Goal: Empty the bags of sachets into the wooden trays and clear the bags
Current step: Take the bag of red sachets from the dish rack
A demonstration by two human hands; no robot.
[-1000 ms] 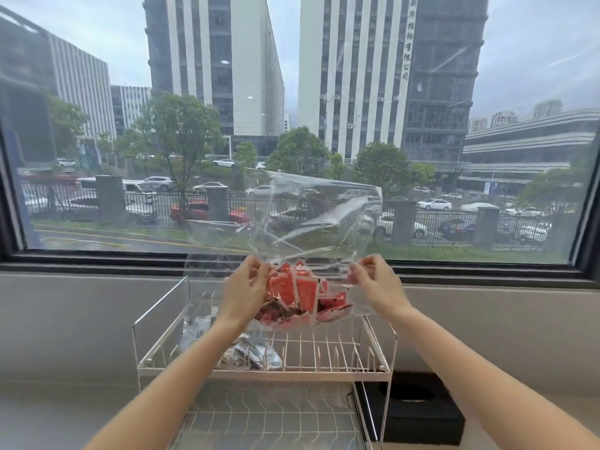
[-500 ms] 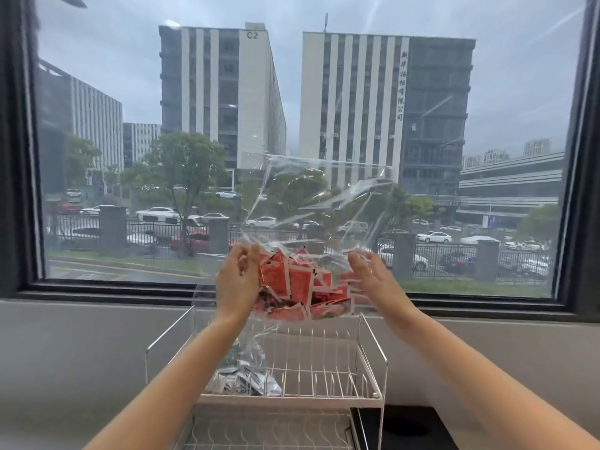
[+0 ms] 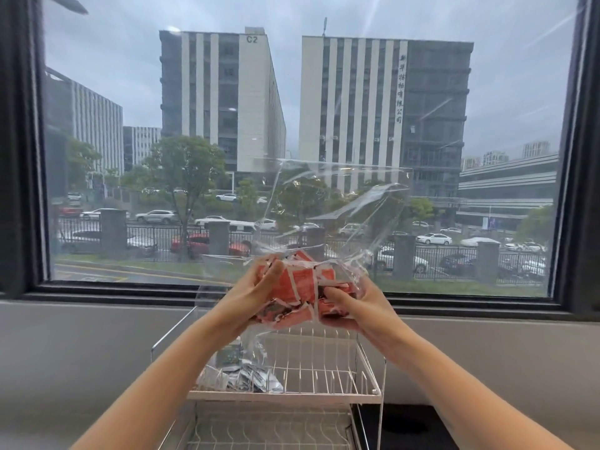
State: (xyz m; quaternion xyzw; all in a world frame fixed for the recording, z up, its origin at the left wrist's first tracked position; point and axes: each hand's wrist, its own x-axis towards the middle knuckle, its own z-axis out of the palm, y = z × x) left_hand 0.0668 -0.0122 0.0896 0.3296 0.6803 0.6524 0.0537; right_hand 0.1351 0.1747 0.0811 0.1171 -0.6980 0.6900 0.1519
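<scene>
The clear, crinkled plastic bag (image 3: 337,203) is raised in front of the window, above the white wire rack (image 3: 328,375), and the red and white paper sachets (image 3: 300,287) are bunched in its lower part between your hands. Your left hand (image 3: 250,287) grips that bundle from the left with the fingers curled round the plastic; your right hand (image 3: 352,306) cups and grips it from the right and below, thumb pressed on the sachets. The bag stands roughly upright, long axis vertical; its slack, empty end points upward against the glass, and I cannot tell which end is the opening. Directly under your left forearm, a heap of silver foil sachets (image 3: 246,378) lies on the left part of the rack's upper shelf, with loose clear plastic (image 3: 256,344) hanging down toward it from the bundle. A lower wire shelf (image 3: 272,427) sits beneath. A black box (image 3: 406,427) stands just beside the rack on the right. The grey sill wall (image 3: 81,336) runs behind all of it.
</scene>
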